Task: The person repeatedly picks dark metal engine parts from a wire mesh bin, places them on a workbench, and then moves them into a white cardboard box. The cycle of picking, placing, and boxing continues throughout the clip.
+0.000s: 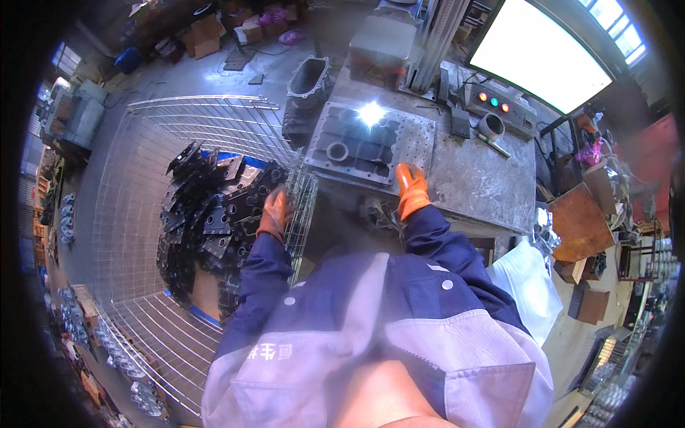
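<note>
My left hand (pixel 275 212), in an orange work glove with dark fingers, is at the right side of the wire cage bin (pixel 296 221). Heaped black metal plates with holes (pixel 217 221) lie just beside it; its fingers are dark and blurred, so their grip is unclear. At the bench's front edge is my right hand (pixel 412 192), in an orange glove, its fingers bent at the near right corner of a drilled metal fixture plate (pixel 417 139). What those fingers hold, if anything, is hidden. A dark flat part with a round ring (pixel 337 151) lies on the fixture plate.
A bright lamp (pixel 371 114) shines over the fixture. Behind stand a lit screen (pixel 542 53) and a control box (pixel 503 107) with coloured buttons. A short tube (pixel 491 126) sits on the bench (pixel 478 178). An oval metal frame (pixel 308 77) stands beyond the cage's right side.
</note>
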Demonstrator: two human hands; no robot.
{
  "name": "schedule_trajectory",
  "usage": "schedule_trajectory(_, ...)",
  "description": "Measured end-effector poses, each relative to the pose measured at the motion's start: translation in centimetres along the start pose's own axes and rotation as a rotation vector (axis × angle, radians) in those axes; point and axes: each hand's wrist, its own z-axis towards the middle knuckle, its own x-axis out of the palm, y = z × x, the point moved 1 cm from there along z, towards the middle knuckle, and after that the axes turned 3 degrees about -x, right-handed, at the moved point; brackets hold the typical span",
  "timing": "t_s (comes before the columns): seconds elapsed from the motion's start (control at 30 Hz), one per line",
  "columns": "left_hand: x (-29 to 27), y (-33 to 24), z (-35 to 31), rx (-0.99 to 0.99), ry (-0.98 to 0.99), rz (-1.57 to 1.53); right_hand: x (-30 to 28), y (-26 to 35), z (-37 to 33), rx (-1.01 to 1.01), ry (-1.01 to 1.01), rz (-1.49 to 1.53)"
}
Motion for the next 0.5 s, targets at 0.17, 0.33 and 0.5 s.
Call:
schedule_trajectory(0.17,3.3,-4.5,5.5,0.062,0.078,0.064,0.2,2.1,-2.4,0.021,0.099,-0.06)
schedule_trajectory(0.33,6.9,-6.4,9.2,0.104,0.0,0.315,1.1,3.7,-1.5,0.023,0.002,-0.294)
schedule_trajectory(0.5,9.1,-8.7,8.4,0.191,0.104,0.416,2.1,4.8,-1.1,-0.045,-0.045,-0.568)
